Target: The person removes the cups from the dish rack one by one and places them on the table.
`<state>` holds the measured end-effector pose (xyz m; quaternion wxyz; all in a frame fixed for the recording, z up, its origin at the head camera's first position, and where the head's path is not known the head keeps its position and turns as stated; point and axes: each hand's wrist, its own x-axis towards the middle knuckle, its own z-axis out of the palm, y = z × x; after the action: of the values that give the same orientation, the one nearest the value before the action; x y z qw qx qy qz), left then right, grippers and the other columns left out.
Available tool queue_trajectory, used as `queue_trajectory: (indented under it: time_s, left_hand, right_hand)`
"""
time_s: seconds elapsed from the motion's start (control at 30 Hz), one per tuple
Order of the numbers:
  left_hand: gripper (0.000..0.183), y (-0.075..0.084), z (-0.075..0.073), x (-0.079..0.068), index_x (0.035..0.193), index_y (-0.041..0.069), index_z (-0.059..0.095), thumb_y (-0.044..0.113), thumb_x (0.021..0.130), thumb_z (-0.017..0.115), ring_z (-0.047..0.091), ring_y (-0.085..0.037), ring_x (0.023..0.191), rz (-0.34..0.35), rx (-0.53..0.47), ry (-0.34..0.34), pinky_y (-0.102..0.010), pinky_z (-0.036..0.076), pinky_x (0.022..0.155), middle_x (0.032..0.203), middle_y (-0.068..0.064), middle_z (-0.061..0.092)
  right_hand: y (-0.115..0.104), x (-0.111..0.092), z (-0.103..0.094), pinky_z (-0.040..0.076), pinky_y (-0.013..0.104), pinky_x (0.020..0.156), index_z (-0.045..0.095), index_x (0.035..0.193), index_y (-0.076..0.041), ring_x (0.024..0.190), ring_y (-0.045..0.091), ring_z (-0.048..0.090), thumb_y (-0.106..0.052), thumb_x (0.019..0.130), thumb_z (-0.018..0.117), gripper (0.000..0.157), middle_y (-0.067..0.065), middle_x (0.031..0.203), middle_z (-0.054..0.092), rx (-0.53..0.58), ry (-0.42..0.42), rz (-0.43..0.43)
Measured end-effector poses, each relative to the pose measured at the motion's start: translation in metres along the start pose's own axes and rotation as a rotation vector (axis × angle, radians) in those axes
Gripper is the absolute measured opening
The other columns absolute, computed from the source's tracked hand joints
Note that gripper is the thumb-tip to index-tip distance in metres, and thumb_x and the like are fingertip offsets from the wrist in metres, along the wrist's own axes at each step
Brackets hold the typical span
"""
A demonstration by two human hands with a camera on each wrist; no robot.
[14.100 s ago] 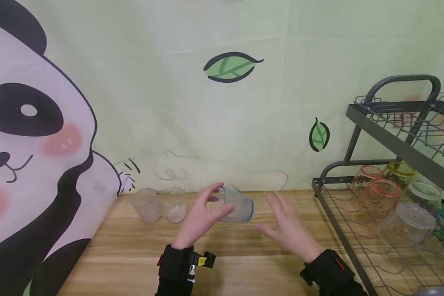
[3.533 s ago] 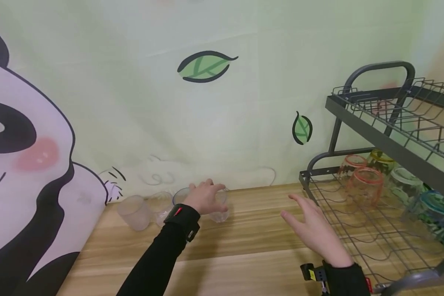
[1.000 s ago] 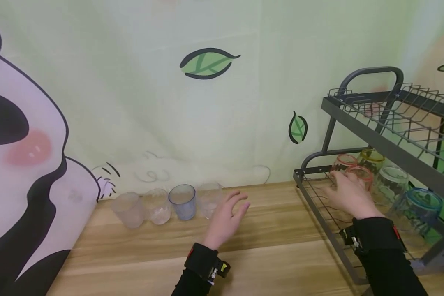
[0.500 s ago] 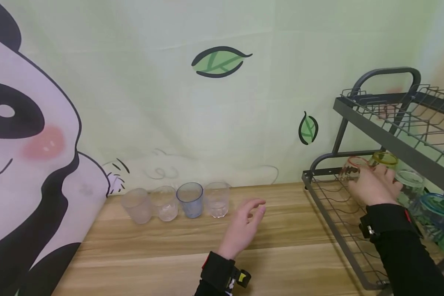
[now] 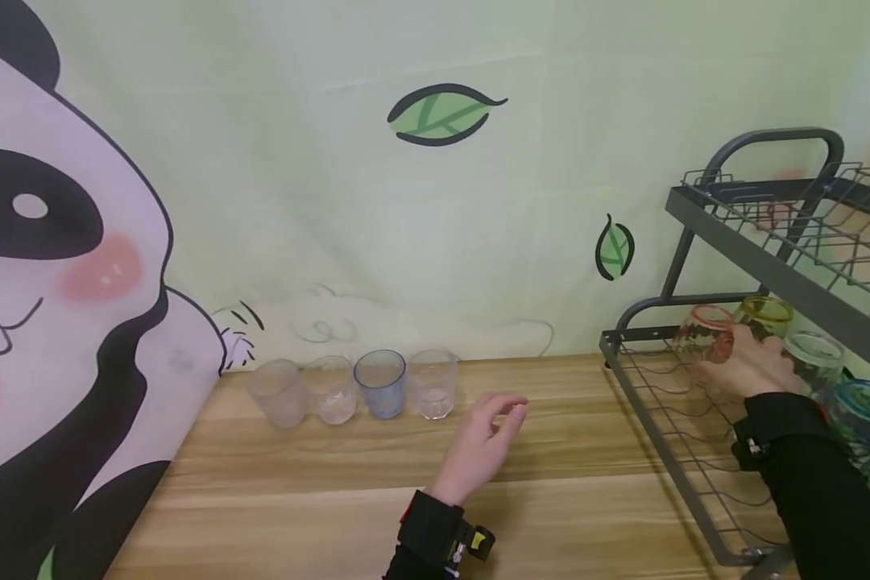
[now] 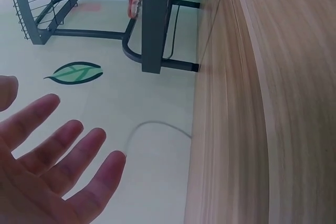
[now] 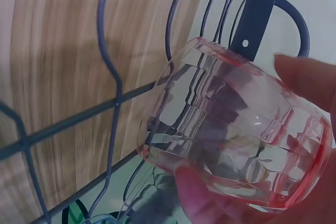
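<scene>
My right hand (image 5: 750,366) reaches into the lower shelf of the dark wire rack and grips a clear drinking glass with a red rim (image 7: 236,124). In the right wrist view the glass is tilted just over the wires, with fingers on opposite sides of it. Another red-rimmed glass (image 5: 696,330) stands behind that hand. My left hand (image 5: 478,447) hovers over the table with fingers loosely bent and nothing in it. Just beyond it runs a row of upright glasses: a frosted one (image 5: 279,395), a clear one (image 5: 333,395), a blue-tinted one (image 5: 382,387) and a faceted clear one (image 5: 432,387).
On the lower shelf stand a yellow-rimmed glass (image 5: 767,316), a pale green one (image 5: 814,358) and a blue-rimmed one (image 5: 866,411). The rack's upper basket (image 5: 790,250) overhangs them. A panda-printed cloth (image 5: 333,201) backs the wooden table (image 5: 319,515).
The blue-tinted glass, earlier in my left hand, and a faceted clear glass now stand in the row. My right hand has gone into the rack and taken hold of the red-rimmed glass.
</scene>
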<state>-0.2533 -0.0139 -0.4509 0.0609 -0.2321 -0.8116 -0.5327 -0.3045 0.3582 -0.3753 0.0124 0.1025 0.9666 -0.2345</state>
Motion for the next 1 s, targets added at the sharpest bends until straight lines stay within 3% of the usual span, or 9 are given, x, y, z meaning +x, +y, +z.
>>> queue_trajectory:
  time_s: [0.17, 0.47, 0.57, 0.63, 0.77, 0.83, 0.93, 1.0]
  left_hand:
    - [0.038, -0.001, 0.0, 0.0, 0.126, 0.013, 0.064, 0.039, 0.104, 0.047, 0.055, -0.014, 0.113, -0.009, -0.003, -0.007, -0.031, 0.049, 0.087, 0.127, -0.001, 0.058]
    - [0.036, -0.011, -0.003, -0.003, 0.124, 0.012, 0.064, 0.036, 0.105, 0.046, 0.056, -0.016, 0.11, -0.018, 0.001, -0.008, -0.03, 0.049, 0.084, 0.123, -0.002, 0.06]
    - [0.039, -0.011, -0.005, -0.004, 0.125, 0.012, 0.064, 0.039, 0.105, 0.044, 0.055, -0.017, 0.111, -0.031, -0.004, -0.011, -0.032, 0.049, 0.085, 0.124, -0.002, 0.06]
    - [0.041, -0.011, -0.007, -0.005, 0.126, 0.011, 0.064, 0.039, 0.105, 0.044, 0.055, -0.018, 0.113, -0.039, -0.008, -0.011, -0.033, 0.049, 0.087, 0.125, -0.002, 0.06]
    - [0.042, -0.013, -0.014, -0.007, 0.128, 0.009, 0.063, 0.039, 0.105, 0.043, 0.055, -0.019, 0.115, -0.057, -0.01, -0.004, -0.035, 0.048, 0.088, 0.125, -0.003, 0.062]
    - [0.042, -0.013, -0.017, -0.009, 0.129, 0.01, 0.062, 0.039, 0.105, 0.043, 0.055, -0.019, 0.116, -0.074, -0.01, -0.003, -0.037, 0.048, 0.09, 0.125, -0.002, 0.061]
    - [0.043, -0.013, -0.022, -0.011, 0.131, 0.011, 0.061, 0.041, 0.105, 0.043, 0.054, -0.019, 0.118, -0.101, -0.001, -0.004, -0.039, 0.047, 0.093, 0.127, -0.001, 0.061]
    - [0.045, -0.013, -0.025, -0.012, 0.132, 0.012, 0.06, 0.042, 0.105, 0.042, 0.053, -0.02, 0.119, -0.109, 0.001, -0.004, -0.041, 0.046, 0.094, 0.128, -0.001, 0.06]
  right_hand:
    - [0.004, 0.002, 0.002, 0.027, 0.077, 0.078, 0.04, 0.129, 0.009, 0.117, 0.071, 0.012, -0.042, 0.08, 0.076, 0.079, 0.05, 0.13, 0.016, 0.014, -0.003, -0.02]
    - [0.008, -0.005, 0.002, 0.031, 0.071, 0.072, 0.044, 0.111, 0.01, 0.109, 0.07, 0.017, -0.031, 0.09, 0.064, 0.051, 0.048, 0.118, 0.024, 0.0, 0.009, -0.055]
    - [0.003, -0.009, -0.005, 0.031, 0.072, 0.071, 0.043, 0.111, 0.011, 0.108, 0.073, 0.014, -0.034, 0.091, 0.06, 0.052, 0.052, 0.12, 0.019, -0.02, -0.015, -0.058]
    - [-0.002, -0.013, -0.008, 0.032, 0.07, 0.07, 0.041, 0.119, 0.012, 0.105, 0.072, 0.02, -0.039, 0.093, 0.057, 0.059, 0.052, 0.122, 0.017, -0.038, 0.005, -0.056]
    - [-0.017, -0.025, -0.012, 0.035, 0.066, 0.064, 0.029, 0.142, 0.007, 0.096, 0.063, 0.035, -0.056, 0.093, 0.051, 0.083, 0.051, 0.123, 0.021, -0.079, 0.14, -0.064]
    - [-0.027, -0.032, -0.015, 0.034, 0.067, 0.068, 0.018, 0.15, 0.005, 0.104, 0.062, 0.034, -0.064, 0.093, 0.045, 0.093, 0.051, 0.13, 0.017, -0.06, 0.188, -0.088]
    - [-0.045, -0.043, -0.02, 0.039, 0.063, 0.073, 0.005, 0.154, 0.002, 0.109, 0.057, 0.039, -0.066, 0.094, 0.038, 0.097, 0.046, 0.135, 0.026, -0.007, 0.205, -0.165]
    - [-0.059, -0.05, -0.022, 0.039, 0.063, 0.077, 0.005, 0.155, 0.001, 0.111, 0.056, 0.042, -0.065, 0.094, 0.04, 0.096, 0.042, 0.134, 0.034, 0.022, 0.228, -0.205]
